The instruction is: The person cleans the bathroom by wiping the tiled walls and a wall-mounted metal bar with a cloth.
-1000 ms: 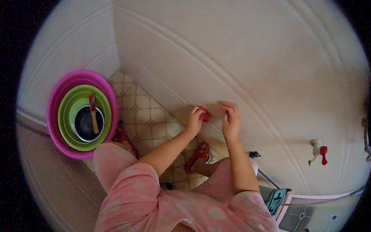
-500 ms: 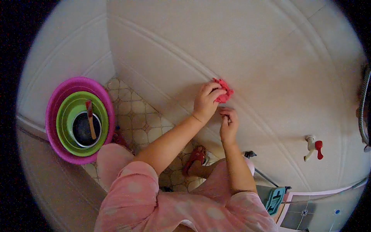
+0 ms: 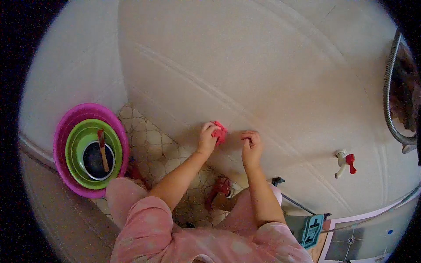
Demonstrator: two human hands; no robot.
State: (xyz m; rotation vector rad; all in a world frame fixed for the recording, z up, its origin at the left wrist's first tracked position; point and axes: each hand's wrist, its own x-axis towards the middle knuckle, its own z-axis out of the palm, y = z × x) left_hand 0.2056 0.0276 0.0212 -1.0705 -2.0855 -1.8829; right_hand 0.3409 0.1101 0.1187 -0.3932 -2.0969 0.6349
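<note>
A crumpled red cloth (image 3: 220, 133) is pressed against the pale wall (image 3: 289, 101) by my left hand (image 3: 207, 138), whose fingers are wrapped round its left side. To the right, my right hand (image 3: 251, 147) is beside the wall with its fingers curled in. Whatever those fingers may hold is hidden. A gap separates my right hand from the cloth.
At the left stands a magenta basin (image 3: 59, 151) with a green basin (image 3: 72, 162) and a dark pot (image 3: 94, 160) inside; a brush (image 3: 103, 151) lies across it. A red-handled tap (image 3: 346, 163), a metal hose (image 3: 387, 87) and a teal box (image 3: 312, 231) are at the right.
My left hand first carried the cloth up and right along the wall, then back down and left. My right hand's fingers have curled in. The view has shifted.
</note>
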